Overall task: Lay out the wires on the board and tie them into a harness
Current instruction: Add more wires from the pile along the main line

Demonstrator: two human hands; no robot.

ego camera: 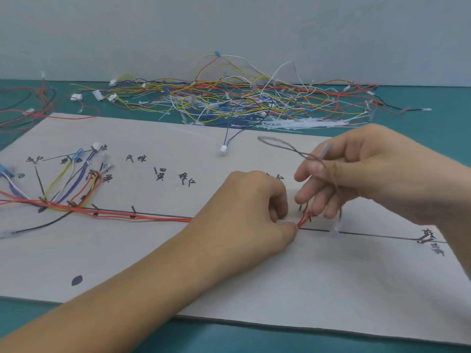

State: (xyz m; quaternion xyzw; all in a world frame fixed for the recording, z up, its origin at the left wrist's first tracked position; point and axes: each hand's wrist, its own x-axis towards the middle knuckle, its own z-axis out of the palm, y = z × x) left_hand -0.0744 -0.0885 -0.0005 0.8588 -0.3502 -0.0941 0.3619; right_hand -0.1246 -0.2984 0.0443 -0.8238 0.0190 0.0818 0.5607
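A pale layout board (229, 271) with black drawn lines, pegs and handwritten labels lies in front of me. Red wires (142, 216) run along its main line from a fan of coloured wires (74, 184) at the left. My left hand (252, 212) pinches the red wires down at the board's middle. Just to the right, my right hand (362, 174) holds a brown wire (300, 154) that loops up and back over its fingers. A white connector on blue wires (223, 148) lies on the board's far part.
A big tangle of loose coloured wires (242, 98) and white cable ties (305, 123) lies on the green table behind the board. More red and dark wires (28, 105) sit at the far left. A grey wall stands behind.
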